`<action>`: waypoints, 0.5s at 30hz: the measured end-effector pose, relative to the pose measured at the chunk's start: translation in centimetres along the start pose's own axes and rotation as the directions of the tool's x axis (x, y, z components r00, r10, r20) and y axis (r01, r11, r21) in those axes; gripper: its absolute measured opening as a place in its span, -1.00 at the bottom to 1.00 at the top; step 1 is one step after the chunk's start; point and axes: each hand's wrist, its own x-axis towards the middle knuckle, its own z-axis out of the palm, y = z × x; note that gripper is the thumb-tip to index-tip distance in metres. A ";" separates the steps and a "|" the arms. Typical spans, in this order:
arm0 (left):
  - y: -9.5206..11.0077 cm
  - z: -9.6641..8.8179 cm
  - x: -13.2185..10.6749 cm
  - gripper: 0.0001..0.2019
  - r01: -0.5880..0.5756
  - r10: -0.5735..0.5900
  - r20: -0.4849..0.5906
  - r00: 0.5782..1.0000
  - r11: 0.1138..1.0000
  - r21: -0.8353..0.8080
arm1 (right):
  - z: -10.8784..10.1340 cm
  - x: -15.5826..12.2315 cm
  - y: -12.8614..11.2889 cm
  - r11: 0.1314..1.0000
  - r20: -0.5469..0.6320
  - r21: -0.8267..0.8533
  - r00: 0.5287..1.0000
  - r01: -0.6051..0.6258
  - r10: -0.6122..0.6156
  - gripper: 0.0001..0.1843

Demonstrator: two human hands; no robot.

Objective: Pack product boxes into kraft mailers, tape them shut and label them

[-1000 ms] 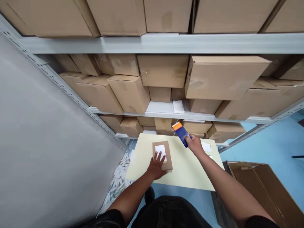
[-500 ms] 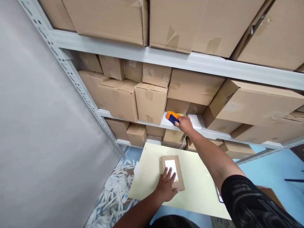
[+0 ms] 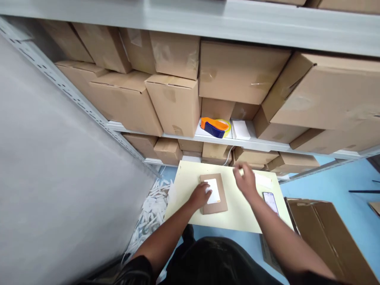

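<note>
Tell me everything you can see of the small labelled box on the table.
The small box is brown, shallow and rectangular, apparently cardboard. A white label on its upper face has a small orange-yellow mark near one lower corner; any print is too small to read. The box looks closed and lies flat on the pale yellow table. The left hand covers part of its left side, fingers over the label.

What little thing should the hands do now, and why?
Maybe lower the right hand to help hold the box: it looks free, the tape dispenser sits on the shelf, and only the left hand touches the box.
</note>
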 end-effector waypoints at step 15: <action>-5.5 -2.3 2.7 -0.55 0.292 -0.293 0.024 0.956 0.938 -0.189 | 11.0 -18.9 10.5 0.350 0.716 0.227 0.400 -0.909 0.572 -0.38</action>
